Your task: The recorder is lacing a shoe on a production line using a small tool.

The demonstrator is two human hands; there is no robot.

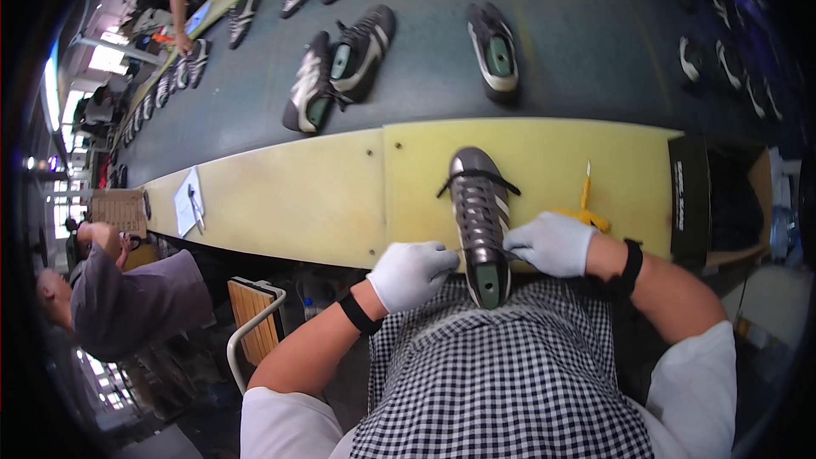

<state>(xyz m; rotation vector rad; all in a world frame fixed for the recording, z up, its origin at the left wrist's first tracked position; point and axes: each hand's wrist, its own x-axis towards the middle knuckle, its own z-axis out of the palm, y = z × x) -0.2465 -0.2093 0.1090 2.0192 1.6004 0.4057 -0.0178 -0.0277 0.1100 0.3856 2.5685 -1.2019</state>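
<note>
A dark grey sneaker (478, 212) with white stripes lies in front of me, toe pointing away, its heel over the table's near edge. Green lining shows in its opening, and a black lace (478, 177) lies across the toe. My left hand (412, 274), in a white glove, is closed beside the left of the shoe's opening, fingertips pinched on what looks like a thin shoelace end. On the other side my right hand (551, 244), also gloved, pinches at the top of the lacing. The fingers partly hide the strands there.
Beyond the pale yellow table (289, 195) runs a dark surface (416, 76) carrying several sneakers. A yellow-handled pointed tool (586, 195) lies right of the shoe. Papers with a pen (190, 201) lie left; an open box (735, 204) stands right. Another person (140, 293) works at left.
</note>
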